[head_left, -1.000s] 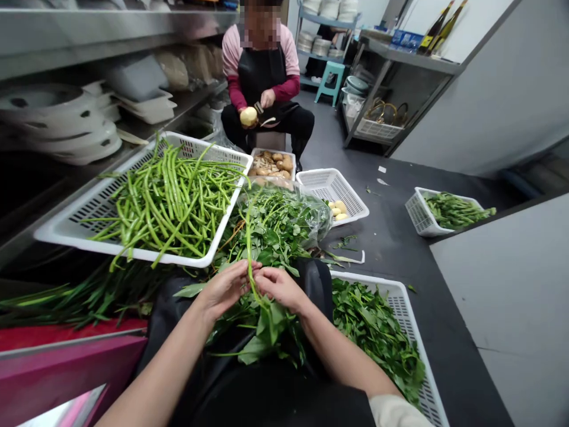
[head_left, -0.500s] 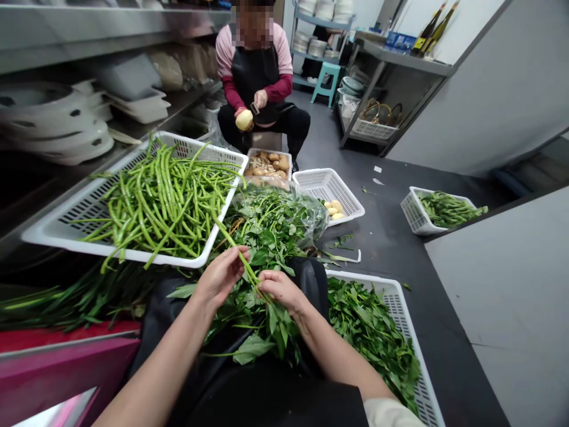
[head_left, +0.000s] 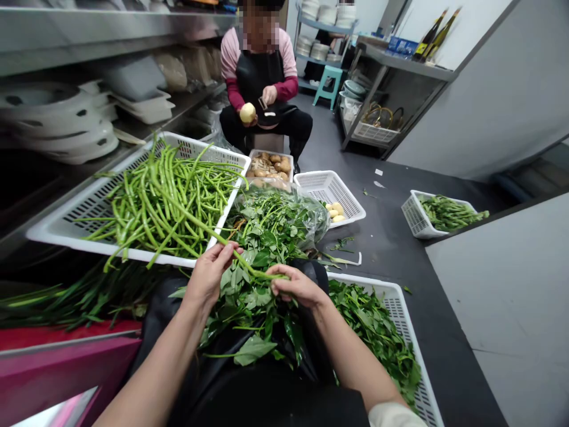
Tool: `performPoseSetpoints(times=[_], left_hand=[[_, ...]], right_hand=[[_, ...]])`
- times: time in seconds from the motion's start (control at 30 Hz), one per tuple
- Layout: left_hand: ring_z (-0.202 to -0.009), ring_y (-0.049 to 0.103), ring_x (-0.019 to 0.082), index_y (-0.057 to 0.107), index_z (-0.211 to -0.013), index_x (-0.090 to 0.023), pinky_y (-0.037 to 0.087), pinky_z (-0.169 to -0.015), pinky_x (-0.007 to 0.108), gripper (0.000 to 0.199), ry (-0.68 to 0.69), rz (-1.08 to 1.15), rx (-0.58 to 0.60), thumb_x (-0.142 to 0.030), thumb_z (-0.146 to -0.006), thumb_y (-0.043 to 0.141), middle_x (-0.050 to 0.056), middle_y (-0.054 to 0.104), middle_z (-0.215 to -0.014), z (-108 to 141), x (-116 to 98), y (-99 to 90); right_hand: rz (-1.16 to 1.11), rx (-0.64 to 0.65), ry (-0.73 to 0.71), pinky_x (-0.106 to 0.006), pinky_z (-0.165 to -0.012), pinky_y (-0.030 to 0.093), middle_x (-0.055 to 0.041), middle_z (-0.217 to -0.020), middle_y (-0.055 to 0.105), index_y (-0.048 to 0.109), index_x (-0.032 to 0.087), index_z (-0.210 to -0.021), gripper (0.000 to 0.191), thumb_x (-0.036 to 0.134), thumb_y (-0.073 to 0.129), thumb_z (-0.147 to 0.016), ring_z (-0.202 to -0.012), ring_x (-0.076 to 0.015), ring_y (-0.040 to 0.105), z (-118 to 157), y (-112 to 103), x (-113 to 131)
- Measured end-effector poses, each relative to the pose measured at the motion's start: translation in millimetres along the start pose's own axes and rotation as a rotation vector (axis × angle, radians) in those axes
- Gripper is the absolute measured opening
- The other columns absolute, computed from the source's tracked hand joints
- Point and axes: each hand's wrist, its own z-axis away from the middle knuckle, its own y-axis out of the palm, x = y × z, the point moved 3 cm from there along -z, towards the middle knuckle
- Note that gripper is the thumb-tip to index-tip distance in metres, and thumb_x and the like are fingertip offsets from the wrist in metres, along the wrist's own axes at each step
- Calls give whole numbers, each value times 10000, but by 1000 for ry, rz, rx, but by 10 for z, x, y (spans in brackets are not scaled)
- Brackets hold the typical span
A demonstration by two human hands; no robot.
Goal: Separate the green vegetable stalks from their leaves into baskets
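A long green stem (head_left: 244,264) stretches between my two hands above my lap. My left hand (head_left: 214,270) pinches it near the corner of a white basket (head_left: 66,240) heaped with green stems (head_left: 164,201). Closed on the stem's other end is my right hand (head_left: 297,286). Leafy greens (head_left: 262,296) lie under both hands, partly on my dark apron, and reach back to a clear plastic bag (head_left: 313,216). At my right side, a second white basket (head_left: 395,289) holds loose green leaves (head_left: 373,332).
A person (head_left: 262,71) sits opposite, holding a peeled potato (head_left: 248,112) and a peeler. Between us are a box of potatoes (head_left: 271,166) and a white basket (head_left: 331,184) with peeled ones. Another basket (head_left: 415,216) stands right. A metal shelf (head_left: 111,35) runs along the left.
My hands have moved apart, the left one down-left and the right one slightly right. The stem between them now slants less steeply. The person's peeling hand has shifted.
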Motion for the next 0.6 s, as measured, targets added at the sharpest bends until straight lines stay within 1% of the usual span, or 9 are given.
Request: performPoseSetpoints(times=[0.03, 0.07, 0.17, 0.2, 0.33, 0.4, 0.47, 0.53, 0.6], left_hand=[[-735, 602, 176, 666, -698, -155, 439, -698, 267, 472, -2, -5, -3, -508, -413, 797, 22, 662, -660, 6, 4, 8], [-725, 600, 174, 666, -691, -155, 437, -685, 263, 477, -7, -12, -5, -515, -408, 797, 18, 657, -649, 18, 9, 18], [-693, 590, 158, 668, -680, -158, 431, -658, 250, 499, -30, -15, -11, -531, -378, 804, 8, 650, -635, 57, 16, 38], [-688, 587, 152, 669, -680, -160, 431, -661, 247, 503, -32, -2, -12, -532, -370, 808, 3, 649, -637, 68, 12, 38], [-673, 573, 134, 664, -685, -163, 428, -668, 237, 509, -30, 44, 14, -527, -363, 818, -9, 642, -630, 88, -22, 27], [-658, 564, 134, 662, -698, -161, 421, -647, 236, 514, -40, 51, 30, -525, -369, 817, -6, 638, -623, 90, -30, 27], [-655, 564, 138, 660, -704, -163, 419, -640, 240, 510, -45, 61, 30, -520, -375, 816, -7, 635, -622, 95, -28, 33], [-672, 572, 144, 659, -696, -167, 425, -665, 248, 487, -34, 58, 26, -512, -390, 814, -7, 636, -625, 111, -25, 47], [-702, 581, 152, 665, -684, -167, 431, -716, 258, 444, 4, 30, 24, -499, -424, 806, -2, 648, -639, 140, -32, 66]], right_hand=[[-41, 56, -37, -206, -519, 330, 34, -668, 559, 532, 188, -997, 307, 359, 581, -746, -514, -79, 428, 22, 34, 66], [-43, 83, -88, -214, -562, 359, 24, -694, 574, 549, 182, -973, 315, 378, 611, -735, -559, -85, 466, 34, 74, 130], [-7, 40, -162, -234, -644, 395, 16, -685, 567, 580, 157, -805, 283, 430, 621, -740, -632, -101, 514, 10, 204, 220], [-10, 23, -144, -229, -623, 394, 23, -667, 560, 576, 157, -797, 293, 437, 631, -730, -611, -97, 508, -11, 245, 208], [-28, 27, -19, -195, -492, 350, 61, -585, 553, 518, 184, -918, 381, 408, 694, -665, -485, -81, 478, -84, 372, 74], [-76, 42, 5, -202, -485, 372, 64, -563, 552, 501, 190, -908, 388, 427, 685, -662, -465, -87, 494, -107, 419, 31], [-161, 33, 21, -221, -502, 409, 57, -566, 543, 501, 189, -839, 352, 461, 651, -672, -469, -93, 509, -131, 455, 8], [-161, -20, 64, -232, -500, 413, 47, -566, 524, 491, 189, -737, 276, 453, 572, -725, -458, -93, 498, -160, 472, -25], [58, -145, 101, -231, -505, 388, 36, -552, 504, 471, 190, -636, 223, 363, 497, -773, -474, -100, 490, -190, 436, -70]])
